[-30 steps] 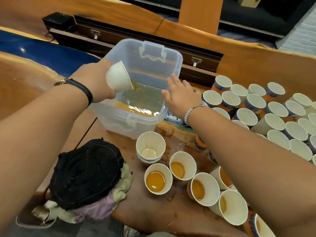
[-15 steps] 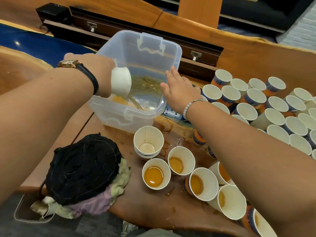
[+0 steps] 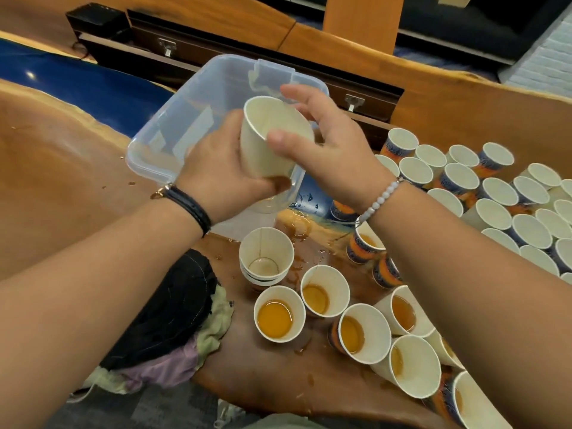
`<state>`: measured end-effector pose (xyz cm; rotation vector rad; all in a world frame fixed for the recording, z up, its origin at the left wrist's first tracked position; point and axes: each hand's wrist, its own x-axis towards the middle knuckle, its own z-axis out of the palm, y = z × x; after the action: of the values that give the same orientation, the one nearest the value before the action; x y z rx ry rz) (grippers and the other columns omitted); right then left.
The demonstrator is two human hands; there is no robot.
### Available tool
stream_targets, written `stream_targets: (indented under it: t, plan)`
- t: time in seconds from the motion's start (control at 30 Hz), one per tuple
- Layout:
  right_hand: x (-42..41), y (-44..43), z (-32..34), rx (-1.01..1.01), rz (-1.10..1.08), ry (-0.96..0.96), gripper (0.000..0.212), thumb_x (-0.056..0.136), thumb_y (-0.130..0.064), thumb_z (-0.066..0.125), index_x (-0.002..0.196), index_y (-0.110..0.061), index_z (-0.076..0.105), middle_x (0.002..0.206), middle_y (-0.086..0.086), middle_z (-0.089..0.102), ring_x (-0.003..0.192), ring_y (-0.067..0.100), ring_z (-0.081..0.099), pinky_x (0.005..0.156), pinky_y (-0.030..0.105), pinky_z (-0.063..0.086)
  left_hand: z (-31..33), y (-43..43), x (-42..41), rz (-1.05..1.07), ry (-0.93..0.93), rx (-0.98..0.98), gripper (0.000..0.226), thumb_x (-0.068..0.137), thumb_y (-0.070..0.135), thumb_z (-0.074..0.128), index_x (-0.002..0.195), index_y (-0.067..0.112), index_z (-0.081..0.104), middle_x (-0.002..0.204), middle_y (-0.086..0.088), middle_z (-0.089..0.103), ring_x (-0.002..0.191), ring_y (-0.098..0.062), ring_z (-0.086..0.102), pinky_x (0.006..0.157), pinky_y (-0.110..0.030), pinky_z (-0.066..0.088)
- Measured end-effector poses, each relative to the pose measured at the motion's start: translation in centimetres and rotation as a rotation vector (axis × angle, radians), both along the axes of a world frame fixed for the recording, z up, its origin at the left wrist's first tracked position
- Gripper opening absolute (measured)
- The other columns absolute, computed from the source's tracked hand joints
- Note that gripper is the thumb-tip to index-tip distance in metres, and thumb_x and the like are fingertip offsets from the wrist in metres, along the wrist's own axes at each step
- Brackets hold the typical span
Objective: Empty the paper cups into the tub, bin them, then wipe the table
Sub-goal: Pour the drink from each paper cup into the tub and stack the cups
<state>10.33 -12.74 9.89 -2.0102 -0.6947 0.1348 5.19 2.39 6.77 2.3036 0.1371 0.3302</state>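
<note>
Both forearms reach forward over the wooden table [image 3: 272, 385] and meet above the near corner of the clear plastic tub [image 3: 185, 119]. The left hand [image 3: 223, 171] wraps round the lower body of a paper cup [image 3: 266, 144], fingers curled beneath it, wrist bent slightly inward. The right hand [image 3: 328, 144] takes the same cup from the other side, thumb laid on its near wall and fingers arched loosely over the far rim. The cup is tilted, mouth facing up and towards the camera, and looks drained. Below the hands stands a stack of empty cups [image 3: 266, 258], with cups of amber liquid [image 3: 278, 314] just beside it and a cloth pile [image 3: 173, 311] to the left.
</note>
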Motion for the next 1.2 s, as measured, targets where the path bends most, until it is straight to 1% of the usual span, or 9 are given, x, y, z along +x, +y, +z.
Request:
stream_targets:
  t: [0.1, 0.2, 0.3, 0.37, 0.47, 0.63, 0.9, 1.07, 1.2]
  plan:
    - [-0.7, -0.3, -0.1, -0.125, 0.002, -0.148, 0.078, 0.067, -0.052, 0.068, 0.136, -0.028, 0.042, 0.130, -0.010, 0.048, 0.113, 0.007, 0.048, 0.089, 0.020, 0.042, -0.2, -1.2, -0.3, -0.050, -0.010, 0.089, 0.090, 0.055, 0.059, 0.070, 0.132, 0.025, 0.039, 0.105, 0.020, 0.047, 0.105, -0.017, 0.055, 0.099, -0.049, 0.042]
    - [-1.1, -1.0, 0.1, -0.112, -0.029, -0.173, 0.072, 0.067, -0.044, 0.070, 0.133, -0.026, 0.045, 0.121, -0.013, 0.049, 0.104, 0.005, 0.049, 0.081, 0.014, 0.042, -0.7, -0.3, -0.5, -0.213, -0.034, 0.101, 0.095, 0.054, 0.071, 0.066, 0.134, 0.030, 0.038, 0.106, 0.033, 0.044, 0.102, 0.001, 0.045, 0.106, -0.049, 0.031]
    - [-1.7, -2.2, 0.4, -0.073, -0.053, -0.153, 0.068, 0.069, -0.044, 0.070, 0.130, -0.027, 0.046, 0.115, -0.019, 0.047, 0.103, 0.002, 0.048, 0.084, 0.020, 0.046, -2.2, 1.9, -0.6, -0.326, -0.130, 0.018, 0.069, 0.076, 0.062, 0.049, 0.136, 0.028, 0.038, 0.121, 0.020, 0.052, 0.118, -0.006, 0.049, 0.108, -0.058, 0.026]
    - [-2.5, -2.8, 0.3, -0.070, -0.031, -0.153, 0.067, 0.069, -0.044, 0.070, 0.129, -0.029, 0.046, 0.116, -0.018, 0.046, 0.104, 0.001, 0.046, 0.087, 0.023, 0.046, -2.7, 2.6, -0.4, -0.179, -0.189, 0.004, 0.055, 0.084, 0.051, 0.036, 0.134, 0.028, 0.040, 0.117, 0.019, 0.052, 0.117, -0.007, 0.049, 0.110, -0.059, 0.022]
    - [-3.6, -3.2, -0.6, -0.155, 0.041, -0.204, 0.067, 0.067, -0.047, 0.070, 0.128, -0.028, 0.049, 0.117, -0.014, 0.047, 0.104, -0.003, 0.042, 0.088, 0.014, 0.039, -3.1, 2.6, 0.1, 0.086, -0.085, 0.247, 0.054, 0.089, 0.045, 0.027, 0.134, 0.022, 0.046, 0.124, 0.009, 0.055, 0.120, -0.015, 0.049, 0.115, -0.054, 0.007]
    - [-4.9, -2.3, -3.4, -0.463, 0.147, -0.374, 0.071, 0.070, -0.061, 0.063, 0.133, -0.032, 0.047, 0.121, -0.007, 0.052, 0.108, 0.015, 0.048, 0.086, 0.042, 0.045, -3.9, 2.4, 1.0, 0.108, 0.084, 0.590, 0.045, 0.096, 0.045, 0.032, 0.133, 0.025, 0.048, 0.135, 0.000, 0.052, 0.129, -0.021, 0.043, 0.111, -0.064, -0.002]
    - [-5.7, -1.7, -8.4, -0.710, 0.100, -0.653, 0.083, 0.060, -0.075, 0.063, 0.130, -0.033, 0.051, 0.124, 0.001, 0.045, 0.108, 0.027, 0.040, 0.083, 0.042, 0.033, -4.1, 2.6, 1.3, 0.112, 0.134, 0.638, 0.046, 0.095, 0.049, 0.031, 0.132, 0.028, 0.048, 0.134, 0.003, 0.050, 0.132, -0.019, 0.038, 0.111, -0.065, -0.002]
    - [-4.7, -3.2, -8.8, -0.525, 0.019, -0.616, 0.073, 0.073, -0.077, 0.043, 0.132, -0.034, 0.051, 0.123, 0.005, 0.043, 0.110, 0.025, 0.038, 0.086, 0.041, 0.032, -3.8, 2.4, 1.5, 0.105, 0.195, 0.657, 0.050, 0.094, 0.055, 0.031, 0.134, 0.029, 0.047, 0.137, 0.002, 0.048, 0.132, -0.020, 0.039, 0.111, -0.065, 0.001]
    - [0.4, -5.0, -7.0, -0.389, -0.406, -0.446, 0.051, 0.084, -0.058, 0.047, 0.125, -0.028, 0.058, 0.120, 0.005, 0.048, 0.110, 0.023, 0.041, 0.086, 0.035, 0.030, -3.0, 2.2, 2.2, 0.134, 0.332, 0.698, 0.052, 0.092, 0.052, 0.037, 0.139, 0.030, 0.040, 0.142, -0.002, 0.042, 0.134, -0.024, 0.036, 0.112, -0.065, 0.000]
